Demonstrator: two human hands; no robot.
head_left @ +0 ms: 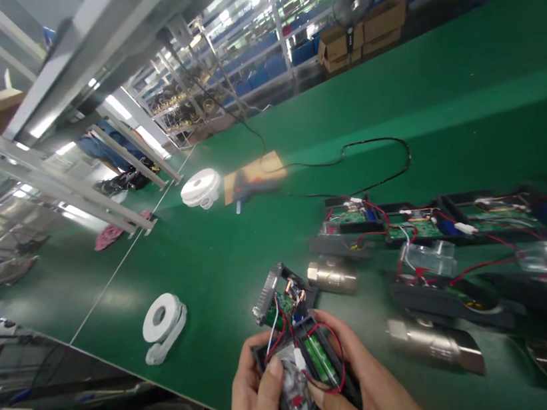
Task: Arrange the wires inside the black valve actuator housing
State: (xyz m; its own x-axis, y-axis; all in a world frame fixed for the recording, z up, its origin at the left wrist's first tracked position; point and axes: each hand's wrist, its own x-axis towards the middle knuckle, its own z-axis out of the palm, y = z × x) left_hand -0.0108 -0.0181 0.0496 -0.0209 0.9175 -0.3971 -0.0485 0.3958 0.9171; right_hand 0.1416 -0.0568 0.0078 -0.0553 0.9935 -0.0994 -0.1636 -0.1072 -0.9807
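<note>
Both my hands hold a black plastic device housing with a clear plastic part [294, 390] and a green battery [320, 357] in it. My left hand [252, 392] grips its left side, thumb on the clear part. Around the right side closes my right hand [371, 387], its thumb near the battery's lower end. A red wire loops around the battery. Wires lead up to an open dark case with a green circuit board [281, 303], just beyond my fingers. A metal cylindrical fitting [332, 276] lies right behind that case.
To the right stand several similar housings with circuit boards [420, 229], and metal fittings [438, 348] lie before them. White tape rolls [160, 319] lie left. A blurred glue gun [251, 188] rests on cardboard [273, 163], near a black cable [371, 142]. Metal frame posts [118, 151] rise left.
</note>
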